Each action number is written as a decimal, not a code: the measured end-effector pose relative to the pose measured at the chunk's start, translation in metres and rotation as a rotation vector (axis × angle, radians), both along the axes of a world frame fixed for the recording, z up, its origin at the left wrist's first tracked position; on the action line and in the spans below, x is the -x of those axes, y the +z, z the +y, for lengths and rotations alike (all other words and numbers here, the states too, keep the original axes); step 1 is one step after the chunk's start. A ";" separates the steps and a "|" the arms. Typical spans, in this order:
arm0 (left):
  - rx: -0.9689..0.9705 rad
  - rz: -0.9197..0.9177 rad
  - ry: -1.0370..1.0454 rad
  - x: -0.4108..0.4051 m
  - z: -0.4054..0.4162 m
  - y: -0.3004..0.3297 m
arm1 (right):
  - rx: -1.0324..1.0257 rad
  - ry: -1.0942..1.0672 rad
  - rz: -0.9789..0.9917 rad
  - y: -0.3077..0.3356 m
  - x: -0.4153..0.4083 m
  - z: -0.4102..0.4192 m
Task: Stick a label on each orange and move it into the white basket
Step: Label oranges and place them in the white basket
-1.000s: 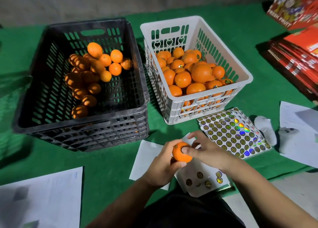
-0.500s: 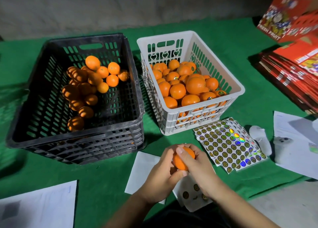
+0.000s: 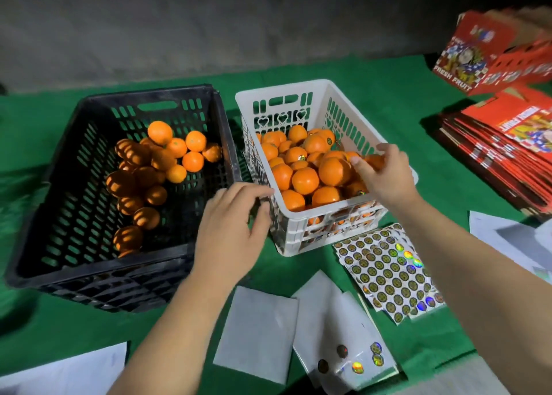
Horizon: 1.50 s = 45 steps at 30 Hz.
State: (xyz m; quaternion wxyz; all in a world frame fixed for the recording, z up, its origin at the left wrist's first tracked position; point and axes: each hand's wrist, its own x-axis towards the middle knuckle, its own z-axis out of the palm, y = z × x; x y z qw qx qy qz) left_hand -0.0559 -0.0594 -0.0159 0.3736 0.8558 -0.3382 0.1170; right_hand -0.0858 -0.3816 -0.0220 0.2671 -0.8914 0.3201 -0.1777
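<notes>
Both hands reach forward: right hand (image 3: 385,175) fingers grip an orange (image 3: 375,161), left hand (image 3: 231,233) fingers spread, empty.

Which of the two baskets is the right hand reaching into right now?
The white plastic basket on the right: the right hand is over its oranges. The black plastic crate on the left has no hand inside it.

"FRESH FRUIT" in white on upright red carton (image 3: 490,51); print on flat red carton stack (image 3: 507,144) unreadable.
</notes>
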 end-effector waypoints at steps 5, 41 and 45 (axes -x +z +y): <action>-0.077 0.237 0.192 -0.031 0.023 -0.007 | 0.329 0.188 0.047 -0.011 -0.030 0.041; -0.714 0.180 0.619 -0.317 0.097 -0.097 | 0.455 0.506 0.076 -0.049 -0.067 0.137; -0.221 0.474 0.621 -0.289 0.079 -0.061 | 0.459 0.487 0.073 -0.047 -0.067 0.139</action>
